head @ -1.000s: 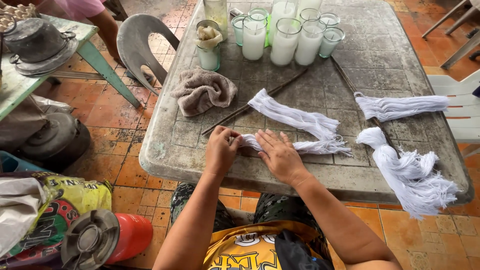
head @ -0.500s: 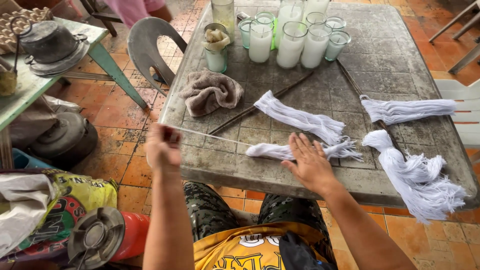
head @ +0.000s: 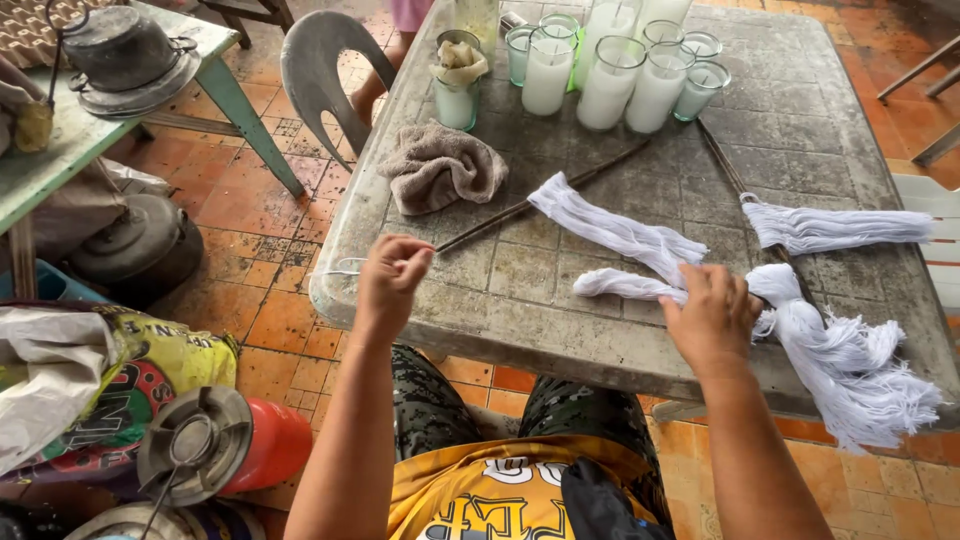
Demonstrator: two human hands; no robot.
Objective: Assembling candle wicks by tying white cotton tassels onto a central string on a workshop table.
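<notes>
My left hand (head: 390, 280) is at the near left edge of the grey table (head: 500, 300), its fingers pinched on a thin white string (head: 345, 266) that loops past the edge. My right hand (head: 712, 315) lies flat on a white string bundle (head: 625, 285) at the table's near right. A second white bundle (head: 610, 225) lies diagonally just beyond it. A third bundle (head: 835, 228) rests to the far right. A frayed white bundle (head: 850, 370) hangs over the near right edge.
Several glasses of white wax (head: 600, 75) stand at the table's far side, with a crumpled brown rag (head: 440, 165) and two long thin sticks (head: 540, 200) nearby. A grey plastic chair (head: 325, 60) is on the left. Metal pots (head: 125, 50), a printed sack and a red canister (head: 260, 445) crowd the tiled floor.
My left hand has pulled a single string away from the bundle, out to the table's left edge. My right hand has shifted right along the bundle and stays pressed on it.
</notes>
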